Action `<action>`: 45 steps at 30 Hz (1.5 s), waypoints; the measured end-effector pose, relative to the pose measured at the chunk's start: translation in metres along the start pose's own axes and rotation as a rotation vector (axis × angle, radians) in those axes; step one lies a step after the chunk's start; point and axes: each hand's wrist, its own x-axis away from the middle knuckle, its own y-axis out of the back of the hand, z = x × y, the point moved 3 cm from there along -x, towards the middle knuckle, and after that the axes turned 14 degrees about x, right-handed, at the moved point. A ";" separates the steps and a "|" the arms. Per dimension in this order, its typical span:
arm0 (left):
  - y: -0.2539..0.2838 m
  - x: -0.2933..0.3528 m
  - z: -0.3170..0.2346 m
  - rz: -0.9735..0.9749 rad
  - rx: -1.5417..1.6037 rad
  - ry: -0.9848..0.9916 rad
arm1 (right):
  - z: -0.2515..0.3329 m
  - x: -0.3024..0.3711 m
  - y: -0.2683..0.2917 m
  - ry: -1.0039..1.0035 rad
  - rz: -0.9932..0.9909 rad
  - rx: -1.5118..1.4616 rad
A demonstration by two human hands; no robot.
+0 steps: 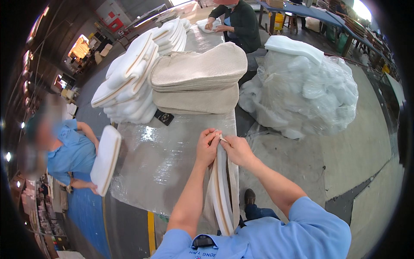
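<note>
The left hand (208, 147) and the right hand (238, 151) are meeting at the far end of a beige fabric cover (234, 187). The cover is standing open lengthwise around a white padded core (223, 190), and a tan strip (217, 185) is running along the core's visible edge. The fingers of the left hand are bunching narrowly on the left side of the cover's tip. The thumb and forefinger of the right hand are pinching a small pale piece (222, 138) at the same tip; from here I cannot tell whether it is fabric or a tab. The cover and core are lying directly below the fingers, extending between the forearms toward the wearer's torso.

Beyond the hands, a plastic-covered surface (151, 162) is carrying a stack of beige padded pieces (198, 71). Left of that stack, white padded pieces (133, 71) are resting in a taller pile. A small black item (164, 117) is lying just beside both. To the right, a clear plastic bag (302, 90) is bulging with white filling. At the left, a co-worker (71, 146) is holding a white pad (106, 159) upright.
</note>
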 end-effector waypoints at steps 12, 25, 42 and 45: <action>-0.006 0.032 0.016 -0.209 0.544 0.054 | 0.014 0.012 -0.022 0.361 -0.001 0.043; 0.035 0.063 -0.020 -0.310 0.178 -0.108 | -0.066 -0.031 -0.171 -0.611 0.244 -1.385; 0.049 0.078 -0.037 -0.376 0.243 -0.199 | 0.022 -0.065 -0.092 -0.073 0.146 -0.706; 0.051 0.076 -0.036 -0.370 0.255 -0.212 | 0.026 -0.060 -0.083 -0.019 0.095 -0.673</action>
